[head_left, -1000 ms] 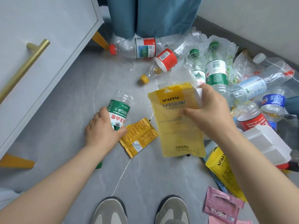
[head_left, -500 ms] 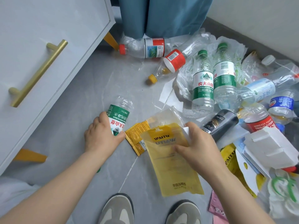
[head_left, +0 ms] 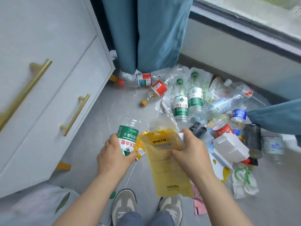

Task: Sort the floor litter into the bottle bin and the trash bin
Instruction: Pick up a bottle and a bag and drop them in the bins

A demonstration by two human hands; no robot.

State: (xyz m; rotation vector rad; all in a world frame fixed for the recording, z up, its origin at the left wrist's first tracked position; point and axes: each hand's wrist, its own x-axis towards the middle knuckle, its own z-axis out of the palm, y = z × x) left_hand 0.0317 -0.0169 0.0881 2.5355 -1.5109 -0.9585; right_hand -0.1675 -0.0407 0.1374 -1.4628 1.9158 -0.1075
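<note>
Standing beside the person, I note both hands occupied over the grey floor. The left hand (head_left: pixel 114 157) is wrapped round a green-label bottle (head_left: pixel 128 136), fingers curled over the lower part of the label. The bottle's long axis runs straight away from the person, with the ribbed base at the far end and the neck hidden under the wrist. The right hand (head_left: pixel 190 154) pinches a yellow pouch (head_left: pixel 164 162) near its top edge, thumb on the printed face, and the pouch hangs flat toward the shoes (head_left: pixel 125 207). The two items sit side by side, with a small gold sachet (head_left: pixel 140 145) wedged between them on the floor. Neither bin can be identified with certainty. A pale leaf-printed bag (head_left: pixel 40 204) lies low beside the left arm, and if that is a receptacle the bottle hand is the nearer one. The bottle is thin clear plastic, dented, likely light and springy under grip. The pouch is a glossy film, limp and liable to fold. The remaining pile of bottles (head_left: pixel 180 103), wrappers and a white moulded block (head_left: pixel 228 147) lies to the right, beyond the right hand, below the curtain (head_left: pixel 146 30) and window wall. I judge sorting to be at an early stage.
</note>
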